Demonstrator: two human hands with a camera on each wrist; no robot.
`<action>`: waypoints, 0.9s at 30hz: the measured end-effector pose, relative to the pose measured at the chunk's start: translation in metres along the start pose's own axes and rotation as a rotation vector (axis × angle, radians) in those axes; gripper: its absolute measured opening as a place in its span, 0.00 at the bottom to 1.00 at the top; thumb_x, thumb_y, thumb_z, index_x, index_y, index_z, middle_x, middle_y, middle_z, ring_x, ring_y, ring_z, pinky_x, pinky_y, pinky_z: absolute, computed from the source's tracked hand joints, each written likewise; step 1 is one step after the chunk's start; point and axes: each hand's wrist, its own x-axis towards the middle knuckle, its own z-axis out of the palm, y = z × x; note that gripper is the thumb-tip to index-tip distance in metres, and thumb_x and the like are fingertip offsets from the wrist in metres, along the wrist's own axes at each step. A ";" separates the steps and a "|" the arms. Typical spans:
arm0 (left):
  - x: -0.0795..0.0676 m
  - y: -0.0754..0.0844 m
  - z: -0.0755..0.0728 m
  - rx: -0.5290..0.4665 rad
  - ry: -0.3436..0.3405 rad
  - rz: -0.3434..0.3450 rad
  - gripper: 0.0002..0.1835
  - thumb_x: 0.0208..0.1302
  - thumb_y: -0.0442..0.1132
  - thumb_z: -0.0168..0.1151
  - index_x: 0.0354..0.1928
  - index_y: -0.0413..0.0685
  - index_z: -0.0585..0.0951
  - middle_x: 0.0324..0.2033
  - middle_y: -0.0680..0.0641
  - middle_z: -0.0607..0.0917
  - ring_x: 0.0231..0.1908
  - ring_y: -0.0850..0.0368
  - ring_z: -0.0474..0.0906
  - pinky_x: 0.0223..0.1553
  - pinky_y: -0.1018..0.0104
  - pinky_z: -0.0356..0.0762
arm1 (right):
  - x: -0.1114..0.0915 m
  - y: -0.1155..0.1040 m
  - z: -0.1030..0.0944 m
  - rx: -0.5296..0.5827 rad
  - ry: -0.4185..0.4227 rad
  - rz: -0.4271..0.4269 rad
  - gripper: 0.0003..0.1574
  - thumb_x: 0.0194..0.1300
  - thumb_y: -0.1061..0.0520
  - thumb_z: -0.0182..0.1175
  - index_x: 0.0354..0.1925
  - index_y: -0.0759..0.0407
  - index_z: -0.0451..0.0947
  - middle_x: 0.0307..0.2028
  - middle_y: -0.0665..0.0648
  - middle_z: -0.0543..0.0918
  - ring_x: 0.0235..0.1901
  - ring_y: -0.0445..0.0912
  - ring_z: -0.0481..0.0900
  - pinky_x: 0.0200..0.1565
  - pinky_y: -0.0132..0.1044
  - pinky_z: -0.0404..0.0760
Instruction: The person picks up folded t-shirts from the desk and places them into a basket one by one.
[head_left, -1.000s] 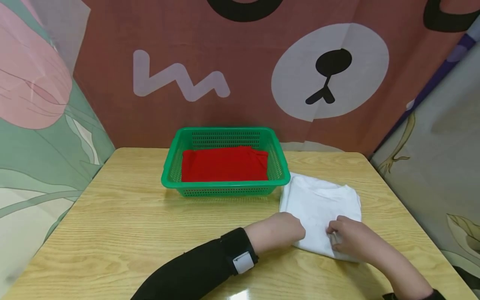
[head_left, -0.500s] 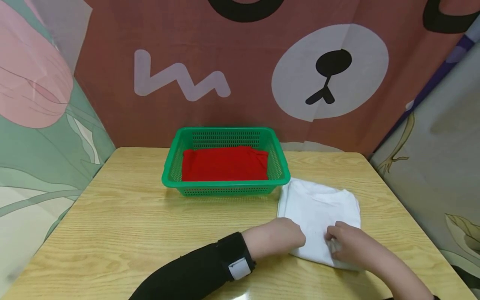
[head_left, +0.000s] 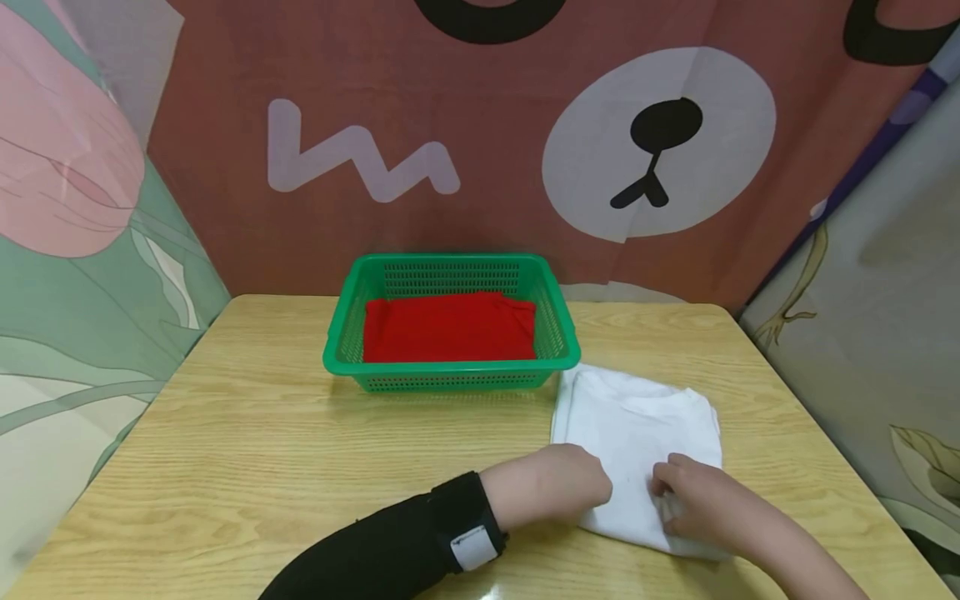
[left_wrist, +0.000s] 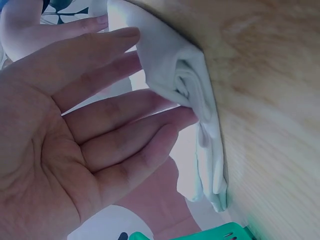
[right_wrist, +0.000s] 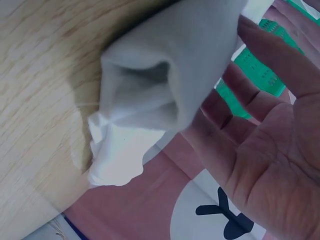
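A folded white T-shirt (head_left: 626, 417) lies on the table at right, its neckline toward the back. My left hand (head_left: 558, 482) rests on its left side, knuckles up. In the left wrist view the left fingers (left_wrist: 132, 115) are nearly straight, their tips against the top of the cloth. My right hand (head_left: 701, 500) touches the near right part of the shirt. The right wrist view shows the right fingers (right_wrist: 215, 145) extended over the cloth, their tips hidden behind a rolled, hollow fold of the T-shirt (right_wrist: 150, 90).
A green plastic basket (head_left: 452, 379) stands at the back middle, close to the shirt's back left corner. Inside it lies a folded red garment (head_left: 450, 329). The wooden table (head_left: 225, 467) ends at a wall hung with a bear-print cloth (head_left: 495, 108).
Both hands have moved a little toward the near edge, and the white T-shirt has slid along with them, away from the back. The basket and the red garment have stayed put.
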 end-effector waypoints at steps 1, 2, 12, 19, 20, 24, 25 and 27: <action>0.001 0.000 0.000 -0.011 -0.004 -0.005 0.10 0.66 0.36 0.60 0.29 0.62 0.82 0.25 0.61 0.83 0.25 0.67 0.72 0.28 0.77 0.69 | -0.001 0.000 0.000 0.001 0.001 -0.007 0.24 0.40 0.58 0.78 0.31 0.46 0.73 0.30 0.43 0.70 0.28 0.33 0.64 0.32 0.32 0.73; 0.001 0.000 0.000 -0.018 -0.005 -0.008 0.10 0.66 0.37 0.60 0.29 0.62 0.82 0.25 0.61 0.83 0.24 0.67 0.72 0.28 0.77 0.69 | -0.001 0.000 0.000 0.002 0.002 -0.014 0.24 0.40 0.58 0.78 0.31 0.46 0.73 0.30 0.43 0.70 0.28 0.33 0.63 0.32 0.32 0.73; 0.008 -0.004 0.001 -0.066 -0.015 -0.049 0.09 0.64 0.41 0.63 0.26 0.59 0.79 0.21 0.59 0.78 0.23 0.65 0.67 0.25 0.74 0.68 | -0.001 0.003 -0.002 0.015 -0.014 -0.027 0.24 0.40 0.58 0.78 0.31 0.45 0.72 0.30 0.44 0.68 0.27 0.33 0.62 0.30 0.30 0.69; 0.014 -0.006 0.001 -0.064 -0.030 -0.059 0.06 0.66 0.40 0.61 0.32 0.59 0.83 0.24 0.59 0.80 0.24 0.66 0.69 0.27 0.74 0.70 | -0.001 0.005 -0.005 0.053 -0.050 -0.027 0.24 0.42 0.58 0.76 0.31 0.45 0.71 0.29 0.44 0.67 0.27 0.33 0.61 0.31 0.29 0.66; 0.016 -0.006 0.001 -0.066 -0.034 -0.063 0.05 0.66 0.40 0.61 0.33 0.59 0.83 0.25 0.59 0.80 0.25 0.65 0.69 0.27 0.74 0.71 | 0.000 0.005 -0.006 0.061 -0.060 -0.021 0.23 0.42 0.58 0.76 0.31 0.45 0.71 0.30 0.45 0.68 0.27 0.34 0.61 0.30 0.29 0.65; 0.020 -0.010 0.003 -0.054 -0.051 -0.073 0.05 0.66 0.39 0.61 0.33 0.60 0.82 0.26 0.59 0.80 0.26 0.66 0.69 0.29 0.74 0.73 | 0.004 0.006 -0.010 0.096 -0.094 0.003 0.22 0.44 0.57 0.76 0.32 0.46 0.72 0.29 0.46 0.68 0.28 0.35 0.62 0.31 0.30 0.64; 0.021 -0.011 0.003 -0.050 -0.052 -0.068 0.06 0.65 0.38 0.61 0.33 0.59 0.82 0.27 0.59 0.80 0.27 0.66 0.69 0.30 0.74 0.74 | 0.004 0.007 -0.011 0.104 -0.103 0.006 0.22 0.45 0.57 0.76 0.33 0.47 0.73 0.29 0.46 0.69 0.28 0.35 0.62 0.31 0.30 0.64; 0.024 -0.014 0.002 -0.061 -0.050 -0.066 0.06 0.66 0.37 0.59 0.33 0.59 0.81 0.27 0.59 0.80 0.28 0.65 0.70 0.31 0.74 0.74 | 0.006 0.009 -0.013 0.119 -0.114 0.002 0.21 0.45 0.56 0.76 0.33 0.47 0.73 0.29 0.46 0.69 0.28 0.36 0.62 0.31 0.31 0.64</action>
